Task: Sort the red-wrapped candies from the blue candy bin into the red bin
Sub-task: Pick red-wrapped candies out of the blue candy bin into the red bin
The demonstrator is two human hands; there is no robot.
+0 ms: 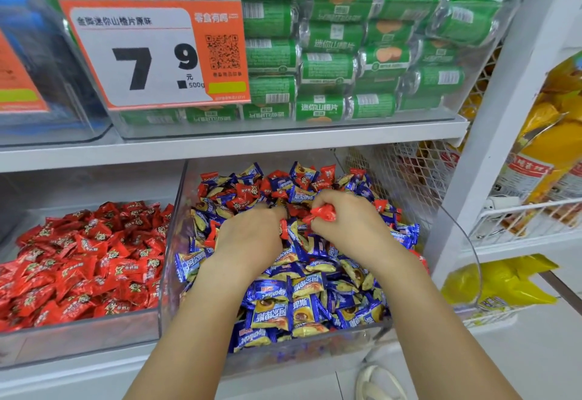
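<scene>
slippage worries me: my right hand [343, 223] grips crinkly red-wrapped candies [321, 214] over the clear blue candy bin [176, 229]; my left hand [248, 236] pinches another. overfull fists could spill before the clear red bin [78, 333] at nine o'clock.
</scene>
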